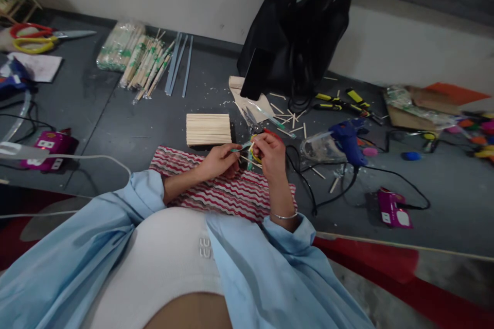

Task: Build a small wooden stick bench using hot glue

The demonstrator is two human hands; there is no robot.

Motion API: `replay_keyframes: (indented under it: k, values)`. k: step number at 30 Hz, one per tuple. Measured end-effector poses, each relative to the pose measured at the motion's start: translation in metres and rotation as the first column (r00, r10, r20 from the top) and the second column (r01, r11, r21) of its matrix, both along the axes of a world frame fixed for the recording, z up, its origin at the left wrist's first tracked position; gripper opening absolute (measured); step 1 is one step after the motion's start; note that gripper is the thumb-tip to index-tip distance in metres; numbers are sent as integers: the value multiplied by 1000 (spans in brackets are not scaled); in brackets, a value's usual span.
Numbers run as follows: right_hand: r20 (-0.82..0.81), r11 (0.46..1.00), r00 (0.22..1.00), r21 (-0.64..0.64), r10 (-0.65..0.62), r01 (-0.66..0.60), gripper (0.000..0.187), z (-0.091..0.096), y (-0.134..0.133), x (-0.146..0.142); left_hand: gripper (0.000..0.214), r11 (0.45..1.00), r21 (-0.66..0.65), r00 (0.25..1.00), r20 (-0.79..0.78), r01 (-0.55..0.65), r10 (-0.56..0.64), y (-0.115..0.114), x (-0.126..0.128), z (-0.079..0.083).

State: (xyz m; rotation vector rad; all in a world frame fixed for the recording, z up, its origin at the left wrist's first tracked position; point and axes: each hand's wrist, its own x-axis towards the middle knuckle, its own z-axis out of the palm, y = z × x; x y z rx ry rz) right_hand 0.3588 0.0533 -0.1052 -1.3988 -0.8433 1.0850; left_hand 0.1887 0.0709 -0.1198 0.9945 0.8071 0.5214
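Observation:
Over a striped red, white and grey cloth (219, 196), my two hands meet near the middle of the table. My left hand (221, 161) is closed, its thumb and finger pinching a thin pale-teal strip (241, 148) that reaches toward the other hand. My right hand (271, 153) pinches what looks like a short thin wooden stick (251, 148), partly hidden by the fingers. Scissors with red and yellow handles (275, 135) lie under and behind the right hand. A neat block of pale wooden sticks (208, 129) sits just beyond my left hand.
Wrapped chopsticks (148, 64) and grey-blue strips (187, 67) lie back left. A black bag (297, 31) with a phone (257, 73) against it stands behind. At right are a blue glue gun (349, 144), its cord, yellow-black pliers (335, 103) and a purple box (394, 209).

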Motion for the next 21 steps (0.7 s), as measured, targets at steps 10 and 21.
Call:
replay_keyframes:
  k: [10,21]
  values:
    - [381,986,912,3,152,-165,26,0,-3,-10,33,997,-57,991,129,54,-46,5,-1,5]
    - [840,854,219,-517,497,46,20,40,-37,44,35,994,-98,980,185,-50,68,6,-1,5]
